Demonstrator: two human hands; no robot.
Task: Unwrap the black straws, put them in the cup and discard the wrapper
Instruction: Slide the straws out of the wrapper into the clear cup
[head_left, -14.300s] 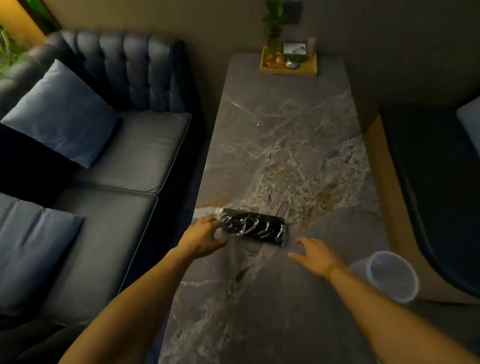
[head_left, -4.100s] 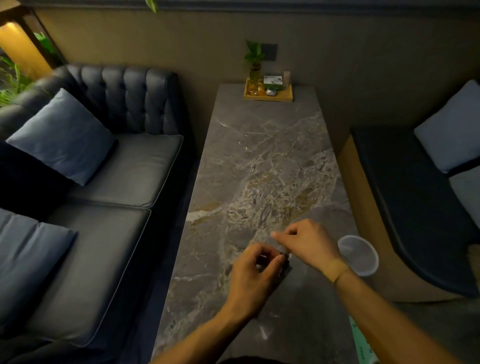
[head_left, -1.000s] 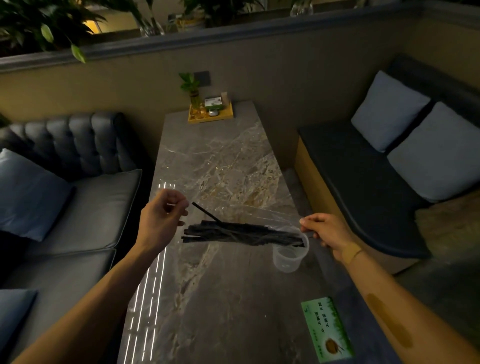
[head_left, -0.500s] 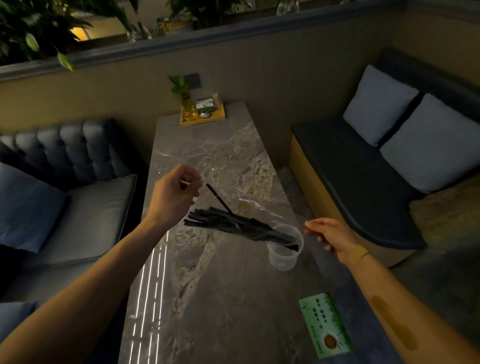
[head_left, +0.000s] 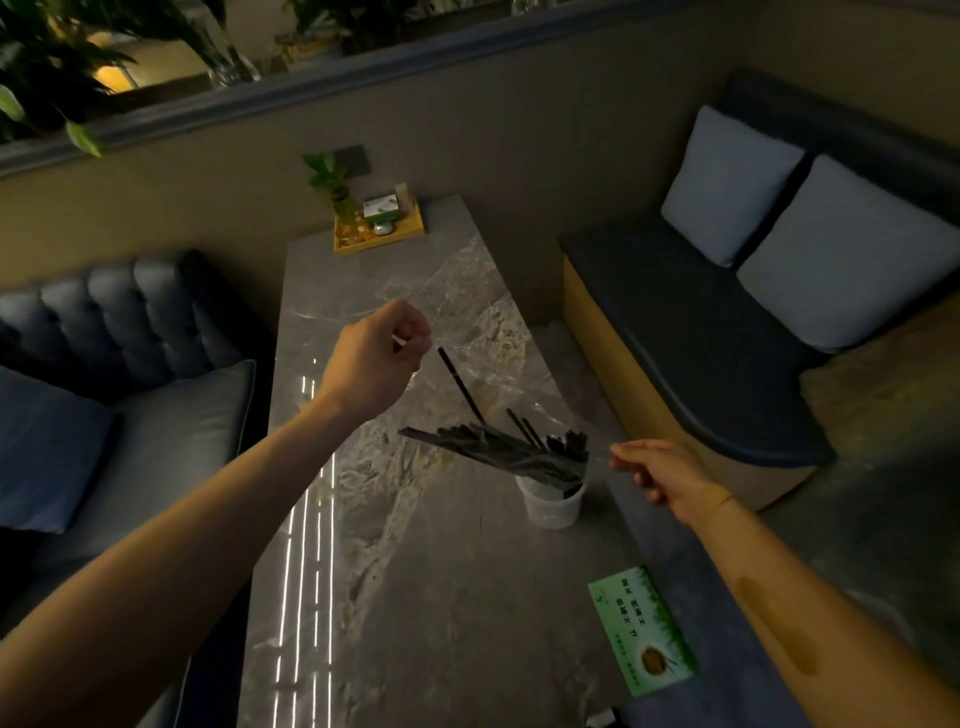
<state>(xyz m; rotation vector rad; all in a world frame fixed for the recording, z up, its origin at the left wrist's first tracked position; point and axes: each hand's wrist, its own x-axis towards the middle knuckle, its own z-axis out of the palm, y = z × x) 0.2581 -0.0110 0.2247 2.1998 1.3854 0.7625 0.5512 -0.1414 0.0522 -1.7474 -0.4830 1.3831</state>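
The straws (head_left: 509, 452) are being tipped into the cup (head_left: 551, 501) (lower ends seemingly already inside). The left hand (head_left: 374, 364) pinches the wrapper (head_left: 483, 358) high; the right hand (head_left: 657, 470) pinches its low end beside the cup. Next: lift the film clear. Half a second ago the bundle lay flatter.

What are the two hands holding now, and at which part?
Both hold the clear wrapper: the left hand pinches its raised end, the right hand its lower end by the cup. The black straws slide inside.
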